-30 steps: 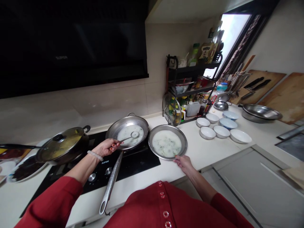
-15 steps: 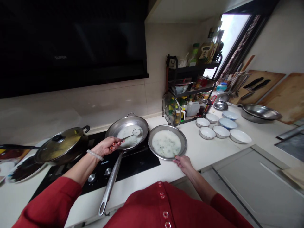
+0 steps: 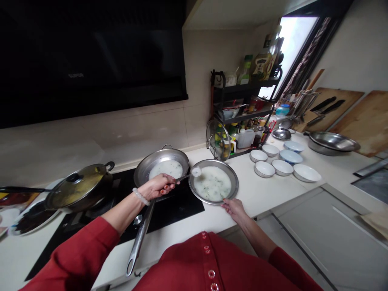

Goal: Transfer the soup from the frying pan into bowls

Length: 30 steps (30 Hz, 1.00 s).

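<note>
My left hand (image 3: 163,185) is closed around the handle of a ladle (image 3: 196,172), whose filled bowl hangs over the left rim of a round metal basin (image 3: 235,182). White soup with green bits (image 3: 212,185) fills much of that basin. My right hand (image 3: 233,208) pinches the basin's near rim, thumb on top. To the left, a steel wok (image 3: 142,169) with a long handle sits on the black cooktop (image 3: 172,210), holding more of the white soup. My left forearm and hand cover part of the wok's near side.
A lidded pan (image 3: 80,188) stands on the left of the cooktop, beside a plate of dark food (image 3: 36,218). Several small bowls (image 3: 281,167) sit on the right counter. Behind them are a spice rack (image 3: 245,117), a large steel bowl (image 3: 333,142), and knives (image 3: 329,106) before cutting boards.
My left hand has carried the ladle rightward from inside the wok to the left edge of the basin. My right hand stays on the basin's rim.
</note>
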Each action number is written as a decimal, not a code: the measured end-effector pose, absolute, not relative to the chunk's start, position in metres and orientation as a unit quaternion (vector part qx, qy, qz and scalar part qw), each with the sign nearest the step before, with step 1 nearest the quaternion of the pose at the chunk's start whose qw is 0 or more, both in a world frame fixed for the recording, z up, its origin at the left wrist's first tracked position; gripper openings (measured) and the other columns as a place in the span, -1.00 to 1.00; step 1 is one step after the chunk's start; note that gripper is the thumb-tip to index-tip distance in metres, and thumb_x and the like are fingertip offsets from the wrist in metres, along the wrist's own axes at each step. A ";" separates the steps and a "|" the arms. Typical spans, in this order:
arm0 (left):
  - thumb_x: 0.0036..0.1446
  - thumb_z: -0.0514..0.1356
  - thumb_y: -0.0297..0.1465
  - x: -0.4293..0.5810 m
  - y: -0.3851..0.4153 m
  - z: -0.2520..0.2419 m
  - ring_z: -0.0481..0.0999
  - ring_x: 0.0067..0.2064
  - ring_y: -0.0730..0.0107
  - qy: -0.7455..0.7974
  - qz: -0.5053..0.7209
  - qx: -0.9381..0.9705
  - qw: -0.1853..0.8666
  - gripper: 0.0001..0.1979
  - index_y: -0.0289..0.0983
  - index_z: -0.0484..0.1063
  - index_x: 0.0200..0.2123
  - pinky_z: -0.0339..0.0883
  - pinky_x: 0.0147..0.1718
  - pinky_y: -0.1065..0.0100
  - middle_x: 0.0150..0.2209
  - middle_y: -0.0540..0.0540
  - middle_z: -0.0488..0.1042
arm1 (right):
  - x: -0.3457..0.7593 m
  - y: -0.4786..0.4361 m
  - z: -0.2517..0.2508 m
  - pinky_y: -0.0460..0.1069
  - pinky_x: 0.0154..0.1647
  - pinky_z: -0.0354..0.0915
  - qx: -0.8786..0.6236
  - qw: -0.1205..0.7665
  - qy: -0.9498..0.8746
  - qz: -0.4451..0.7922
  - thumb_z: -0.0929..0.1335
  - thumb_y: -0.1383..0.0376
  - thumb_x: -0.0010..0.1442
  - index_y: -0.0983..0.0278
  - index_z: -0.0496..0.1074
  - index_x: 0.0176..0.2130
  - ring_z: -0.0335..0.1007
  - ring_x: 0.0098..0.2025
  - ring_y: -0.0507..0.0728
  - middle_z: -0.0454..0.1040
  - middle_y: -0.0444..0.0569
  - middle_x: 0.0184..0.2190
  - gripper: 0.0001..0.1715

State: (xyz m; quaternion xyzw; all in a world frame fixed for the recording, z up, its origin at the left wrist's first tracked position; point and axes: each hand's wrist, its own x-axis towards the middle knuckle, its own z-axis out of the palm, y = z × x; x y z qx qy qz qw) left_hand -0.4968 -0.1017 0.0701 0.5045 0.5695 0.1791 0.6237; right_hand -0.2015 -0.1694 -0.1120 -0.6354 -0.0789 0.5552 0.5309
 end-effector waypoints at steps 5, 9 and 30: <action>0.13 0.07 -0.48 -0.459 -0.103 0.037 0.12 -0.71 0.60 0.584 0.089 0.641 0.491 -0.86 -0.31 0.34 -0.47 0.00 -0.69 0.50 -0.64 0.05 0.29 | -0.201 -0.172 -0.112 -0.19 -0.72 0.01 -0.630 0.521 -0.087 0.570 0.48 0.45 -0.08 0.23 0.15 -0.52 0.43 -0.61 0.04 0.42 -0.10 -0.70 -0.60; 0.02 0.12 -0.59 -0.445 -0.109 0.011 0.43 -0.48 0.31 0.555 0.080 0.742 0.366 -0.82 -0.27 0.32 -0.57 0.25 -0.42 0.34 -0.61 -0.08 0.35 | -0.199 -0.182 -0.110 -0.19 -0.70 0.03 -0.628 0.506 -0.098 0.583 0.46 0.31 0.03 0.29 0.24 -0.55 0.39 -0.62 0.00 0.45 -0.02 -0.68 -0.67; 0.24 -0.03 -0.51 -0.373 -0.161 0.028 0.19 -0.71 0.61 0.574 0.250 0.400 0.670 -0.79 -0.28 0.23 -0.46 0.06 -0.72 0.53 -0.67 0.09 0.26 | -0.277 -0.191 -0.008 -0.08 -0.54 0.19 -0.422 0.535 -0.220 0.698 0.49 0.14 -0.10 0.26 0.35 -0.56 0.19 -0.57 -0.01 0.26 -0.19 -0.64 -0.68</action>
